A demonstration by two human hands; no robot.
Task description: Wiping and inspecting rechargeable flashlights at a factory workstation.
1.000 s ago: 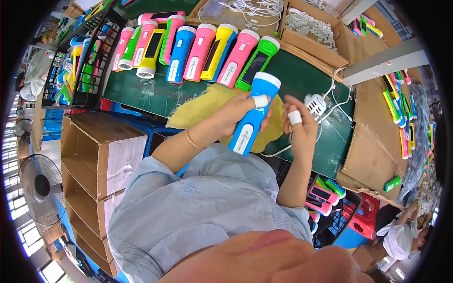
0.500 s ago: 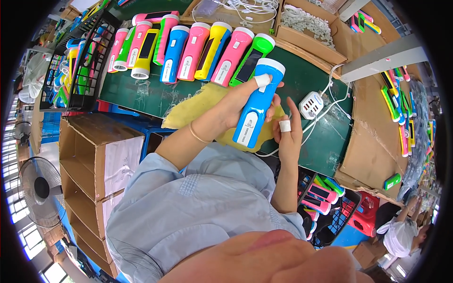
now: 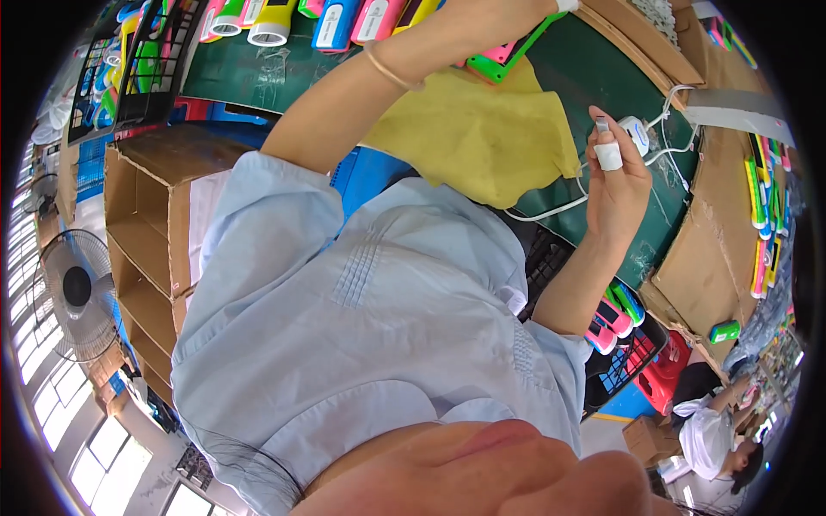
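Observation:
My left hand (image 3: 508, 15) reaches to the far edge of the picture, over a green-and-pink flashlight (image 3: 509, 58) on the green tabletop. Its fingers are mostly cut off, so its grip is hidden; a bit of white tape shows on one digit. On the right, my right hand (image 3: 621, 185) is raised above the table, a taped finger bent in a pinch. A small silver-tipped piece, like a USB plug (image 3: 602, 125), shows at those fingertips. Just behind it sits a white USB charger (image 3: 635, 135). A yellow cloth (image 3: 482, 129) lies between both arms.
Colourful flashlights (image 3: 335, 24) stand in a row at the far left, beside a black basket (image 3: 163, 60). White cables (image 3: 551, 211) cross the table. A cardboard box (image 3: 632, 30) is at the far right; another basket of flashlights (image 3: 632, 365) stands near right. Someone in white is beyond.
My left hand has moved away to the far side, and the blue flashlight it held is out of sight. My right hand has shifted right and closed its fingers. The view has tilted nearer to me.

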